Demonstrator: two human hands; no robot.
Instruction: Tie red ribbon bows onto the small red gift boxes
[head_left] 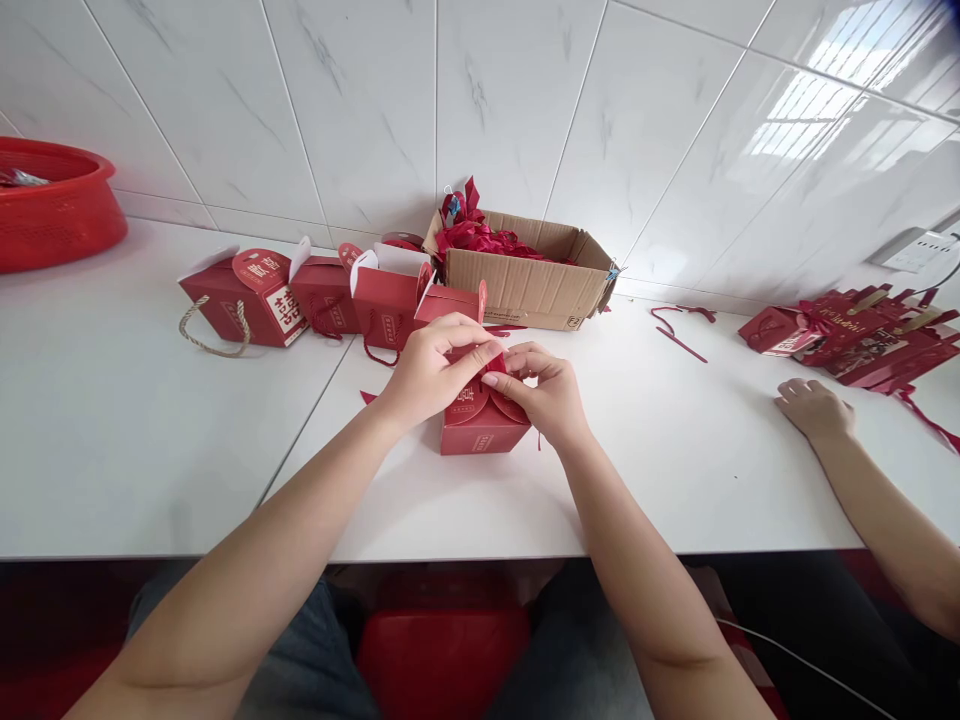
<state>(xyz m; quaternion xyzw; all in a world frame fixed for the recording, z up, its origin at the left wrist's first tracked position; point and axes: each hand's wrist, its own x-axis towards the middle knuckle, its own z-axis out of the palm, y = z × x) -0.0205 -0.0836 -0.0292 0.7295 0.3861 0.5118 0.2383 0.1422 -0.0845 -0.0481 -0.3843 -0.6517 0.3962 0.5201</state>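
Note:
A small red gift box (pixel 484 438) with rounded top flaps stands upright on the white table in front of me. Red ribbon (pixel 493 367) rises from its top. My left hand (pixel 431 368) comes over the box from the left, thumb and fingers pinched on the ribbon. From the right, my right hand (pixel 553 395) also pinches the ribbon, its thumb close to the left one. The fingers partly hide the ribbon, so whether it is knotted does not show. Just behind my left hand is another red box (pixel 450 300) with its flaps up.
More red boxes (pixel 251 300) with cord handles stand at the left. A cardboard box (pixel 525 285) of red ribbons sits against the tiled wall. A red basket (pixel 60 215) is far left. At right are a co-worker's hand (pixel 816 408), loose ribbon (pixel 679 330) and red bags (pixel 862 335).

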